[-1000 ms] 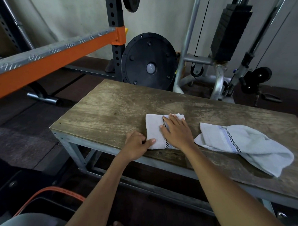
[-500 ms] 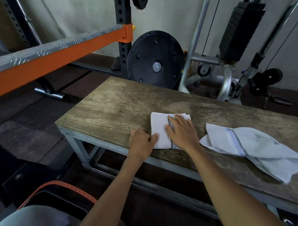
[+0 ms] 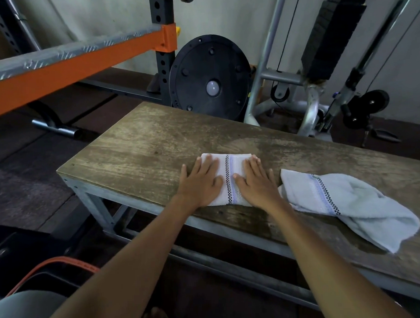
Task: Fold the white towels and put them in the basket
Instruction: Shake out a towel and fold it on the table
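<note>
The person's left forearm point(image 3: 136, 256) and right forearm point(image 3: 327, 261) are bare along their whole visible length, slim and smooth, narrowing toward the wrists. The left hand point(image 3: 200, 183) and right hand point(image 3: 258, 184) are bare as well, each with long, slender fingers point(image 3: 208, 166) ending in short, plain nails. Well behind the fingers, low beside the left forearm, shows a rounded patch of plain grey cloth point(image 3: 24, 310), seemingly part of a garment; which garment cannot be told.

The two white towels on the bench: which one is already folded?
The folded towel, pressed under the flat left hand and right hand, is a neat rectangle. The crumpled towel to its right lies loose and unfolded.
</note>
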Demonstrator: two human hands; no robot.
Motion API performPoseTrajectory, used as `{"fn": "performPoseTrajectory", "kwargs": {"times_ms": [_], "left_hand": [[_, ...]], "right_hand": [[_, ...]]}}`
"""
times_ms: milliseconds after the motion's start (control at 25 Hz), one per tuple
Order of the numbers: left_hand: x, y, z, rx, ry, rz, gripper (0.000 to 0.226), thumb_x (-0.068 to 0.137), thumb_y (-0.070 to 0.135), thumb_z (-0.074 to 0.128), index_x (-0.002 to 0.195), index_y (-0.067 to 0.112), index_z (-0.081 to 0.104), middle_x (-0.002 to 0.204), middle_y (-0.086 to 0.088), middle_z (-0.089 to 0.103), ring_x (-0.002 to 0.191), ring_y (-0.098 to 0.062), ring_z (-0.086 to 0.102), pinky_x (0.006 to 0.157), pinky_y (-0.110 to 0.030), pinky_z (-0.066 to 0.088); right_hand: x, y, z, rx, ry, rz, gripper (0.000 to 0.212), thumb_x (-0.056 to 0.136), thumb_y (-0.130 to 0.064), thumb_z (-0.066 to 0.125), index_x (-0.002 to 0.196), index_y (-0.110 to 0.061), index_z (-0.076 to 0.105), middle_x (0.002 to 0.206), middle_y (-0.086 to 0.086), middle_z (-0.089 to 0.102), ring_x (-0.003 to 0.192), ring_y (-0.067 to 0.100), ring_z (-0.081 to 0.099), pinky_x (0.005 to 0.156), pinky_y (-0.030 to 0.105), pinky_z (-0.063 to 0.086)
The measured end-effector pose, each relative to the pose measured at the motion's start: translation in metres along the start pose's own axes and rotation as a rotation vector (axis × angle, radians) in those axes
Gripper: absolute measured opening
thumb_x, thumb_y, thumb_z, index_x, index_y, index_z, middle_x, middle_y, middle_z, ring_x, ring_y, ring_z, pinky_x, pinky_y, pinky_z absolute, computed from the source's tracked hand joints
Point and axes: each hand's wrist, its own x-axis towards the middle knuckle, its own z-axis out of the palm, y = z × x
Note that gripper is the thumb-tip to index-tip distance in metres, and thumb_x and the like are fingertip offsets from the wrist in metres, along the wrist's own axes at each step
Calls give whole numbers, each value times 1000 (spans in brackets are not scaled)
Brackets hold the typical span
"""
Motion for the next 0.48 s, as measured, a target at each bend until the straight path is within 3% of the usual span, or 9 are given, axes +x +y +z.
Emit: {"fn": "performPoseTrajectory", "kwargs": {"times_ms": [80, 200, 280, 360, 480], "left_hand": [[-3, -6, -7, 65, 9, -5, 56, 99, 36, 21, 152, 23, 5, 160, 5, -2, 147, -19, -1, 116, -55, 0], [-17, -21, -21, 245, 12, -21, 56, 99, 34, 21, 151, 17, 9, 160, 0, 2, 147, -20, 1, 116, -56, 1], [-24, -27, -31, 338, 5, -25, 56, 99, 34, 22, 151, 13, 11, 160, -5, 4, 147, -21, 1, 114, -57, -1], [-21, -16, -35, 345, 30, 19, 57, 99, 34, 23, 150, 10, 13, 160, -8, 6, 147, -21, 1, 115, -56, -2], [-12, 12, -22, 230, 80, 123, 59, 98, 37, 19, 150, 9, 15, 159, -8, 11, 147, -20, 5, 115, -53, -1]], "right_hand": [[-5, -3, -14, 297, -66, 3, 63, 100, -49, 19, 153, -19, 2, 160, -1, -10, 146, 12, -11, 119, 40, -5], [-33, 0, -31, 701, 42, 33, 50, 101, -42, 30, 147, -23, 30, 151, -4, 34, 139, 13, 30, 108, 27, 24], [-54, 4, -31, 561, 135, 45, 39, 99, -39, 37, 133, -22, 49, 127, -2, 54, 123, 15, 48, 97, 28, 36], [-62, 9, -22, 296, 136, 40, 34, 96, -44, 42, 118, -24, 60, 114, -5, 53, 117, 18, 51, 99, 37, 37], [-64, 9, -11, 164, 56, 19, 45, 93, -54, 41, 121, -24, 59, 129, -2, 47, 126, 18, 38, 109, 44, 25]]}}
